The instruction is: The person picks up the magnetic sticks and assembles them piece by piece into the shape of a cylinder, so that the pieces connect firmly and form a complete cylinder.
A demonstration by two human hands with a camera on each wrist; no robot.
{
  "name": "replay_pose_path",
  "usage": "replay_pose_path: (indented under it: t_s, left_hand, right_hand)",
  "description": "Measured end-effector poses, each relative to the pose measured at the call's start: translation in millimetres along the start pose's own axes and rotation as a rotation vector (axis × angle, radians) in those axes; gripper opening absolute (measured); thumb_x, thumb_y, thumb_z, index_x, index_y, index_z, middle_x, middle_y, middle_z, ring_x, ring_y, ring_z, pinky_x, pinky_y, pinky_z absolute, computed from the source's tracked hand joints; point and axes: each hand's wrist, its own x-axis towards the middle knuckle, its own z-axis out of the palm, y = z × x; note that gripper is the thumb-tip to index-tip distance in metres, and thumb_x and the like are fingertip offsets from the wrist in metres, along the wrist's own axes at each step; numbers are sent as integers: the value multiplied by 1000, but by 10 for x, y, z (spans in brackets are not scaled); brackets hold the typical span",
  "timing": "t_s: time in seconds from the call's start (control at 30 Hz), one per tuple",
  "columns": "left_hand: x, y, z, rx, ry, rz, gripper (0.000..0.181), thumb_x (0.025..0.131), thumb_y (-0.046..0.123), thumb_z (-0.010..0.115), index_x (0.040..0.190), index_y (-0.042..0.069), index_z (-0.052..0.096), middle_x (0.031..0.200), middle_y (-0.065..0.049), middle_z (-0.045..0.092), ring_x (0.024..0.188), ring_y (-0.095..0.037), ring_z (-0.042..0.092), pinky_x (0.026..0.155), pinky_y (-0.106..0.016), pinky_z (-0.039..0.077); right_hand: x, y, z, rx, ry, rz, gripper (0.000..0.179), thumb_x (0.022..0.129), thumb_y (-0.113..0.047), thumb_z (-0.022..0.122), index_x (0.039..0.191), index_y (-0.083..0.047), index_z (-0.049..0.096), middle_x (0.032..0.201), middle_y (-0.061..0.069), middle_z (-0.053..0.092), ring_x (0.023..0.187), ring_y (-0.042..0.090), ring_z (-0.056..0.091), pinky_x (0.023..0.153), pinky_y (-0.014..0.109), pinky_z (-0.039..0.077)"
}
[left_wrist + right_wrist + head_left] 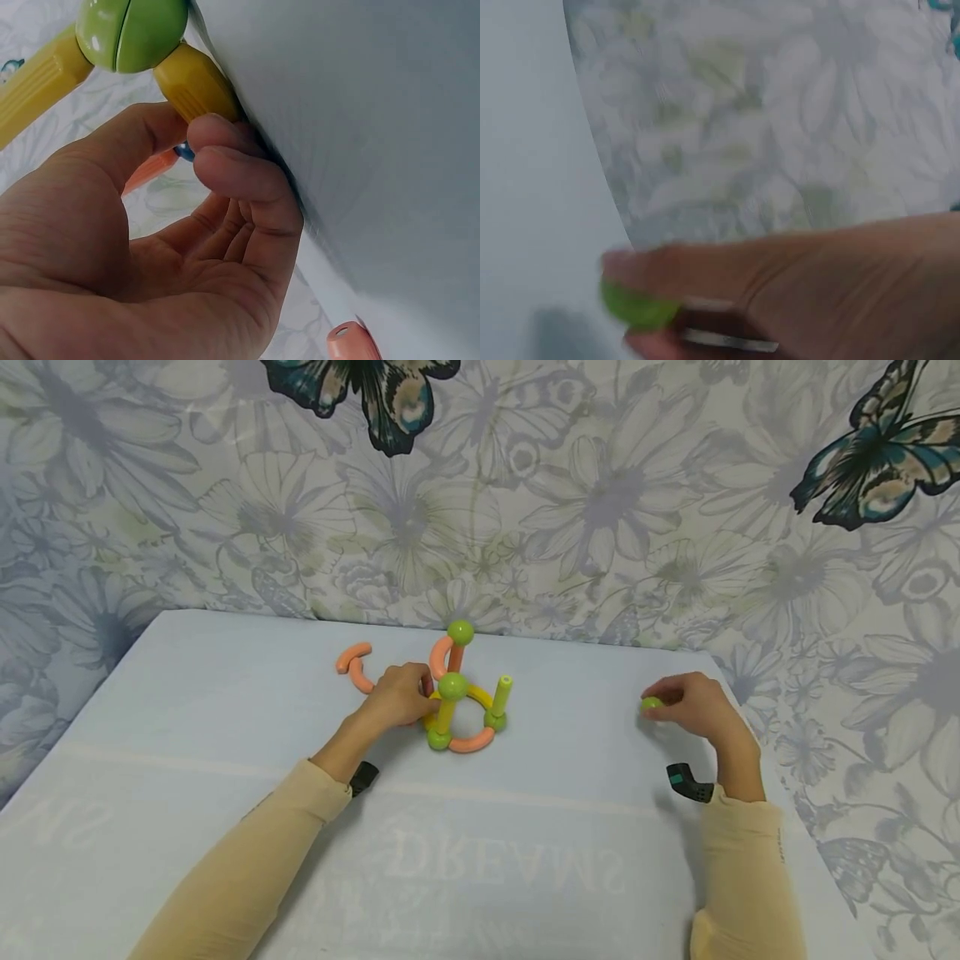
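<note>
A toy structure of rods and balls [472, 742] stands at the middle of the table. Its base is a ring of yellow and orange curved rods joined by green balls, with upright rods rising from it. My left hand [401, 695] pinches a yellow curved rod [193, 82] at the ring's left side, beside a green ball [133, 34]. Off to the right, my right hand [697, 703] holds a loose green ball [651, 702] between thumb and fingers, just above the table. In the right wrist view this green ball [639, 304] is blurred and partly covered by the thumb.
Two loose orange curved rods [352, 658] lie left of the structure, one partly behind my left hand. The white table [187, 693] ends at a flowered wall covering [600, 527]. Between the structure and my right hand is bare tabletop.
</note>
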Motion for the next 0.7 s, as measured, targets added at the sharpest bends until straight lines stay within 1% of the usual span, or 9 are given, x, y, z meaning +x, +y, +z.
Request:
replay_pose_path:
  t_s: [0.03, 0.1, 0.2, 0.27, 0.33, 0.43, 0.53, 0.7]
  left_hand:
    - [0, -3, -1, -2, -2, -1, 18, 94, 14, 76, 93, 5, 59, 72, -9, 64, 52, -17, 60, 49, -25, 47]
    - [-4, -8, -2, -6, -3, -2, 18, 94, 13, 76, 92, 5, 59, 71, -9, 64, 52, -16, 60, 49, -24, 47]
    - [-7, -15, 1, -8, -1, 8, 18, 94, 12, 75, 92, 5, 59, 71, -9, 64, 52, -17, 60, 49, -25, 47]
    - [-4, -23, 7, -6, -4, 21, 18, 94, 13, 75, 92, 5, 59, 71, -9, 64, 52, -16, 59, 49, -25, 46]
    - [1, -28, 14, -5, -7, 32, 19, 94, 14, 76, 91, 5, 59, 70, -8, 63, 52, -16, 58, 49, -25, 45]
    - [5, -28, 23, -1, -22, 47, 21, 95, 16, 76, 91, 5, 59, 67, -6, 61, 53, -15, 57, 50, -25, 44]
    - [1, -12, 29, -9, -35, 56, 22, 95, 18, 76, 91, 5, 59, 64, -4, 60, 53, -15, 57, 50, -25, 44]
    - [-6, 3, 53, -54, -58, 85, 22, 96, 17, 76, 91, 4, 59, 65, -6, 62, 51, -15, 61, 49, -25, 47]
  right_hand:
    - [30, -75, 34, 19, 49, -37, 36, 92, -30, 83, 122, -10, 77, 117, 11, 76, 110, 30, 68, 90, 43, 52]
    - [84, -243, 102, 81, 117, -113, 37, 94, -32, 82, 124, -13, 75, 120, 9, 75, 114, 28, 69, 93, 41, 55]
    - [117, -502, 208, 218, 188, -209, 36, 94, -30, 82, 126, -15, 74, 121, 7, 75, 112, 22, 70, 91, 30, 59]
    - [111, -661, 286, 321, 234, -257, 35, 93, -26, 83, 125, -14, 74, 121, 7, 75, 111, 17, 69, 88, 22, 59]
    - [103, -805, 374, 422, 277, -305, 34, 93, -20, 83, 124, -12, 75, 120, 9, 74, 110, 14, 70, 86, 18, 59]
    - [101, -994, 510, 528, 310, -394, 33, 92, -12, 83, 124, -8, 74, 123, 12, 72, 112, 10, 70, 87, 20, 60]
    - [97, -1146, 622, 607, 324, -476, 35, 91, -4, 82, 125, -4, 73, 125, 14, 71, 115, 11, 71, 89, 25, 61]
    - [55, -1308, 721, 691, 384, -563, 36, 89, 1, 81, 124, -2, 73, 125, 15, 71, 115, 16, 71, 90, 29, 61]
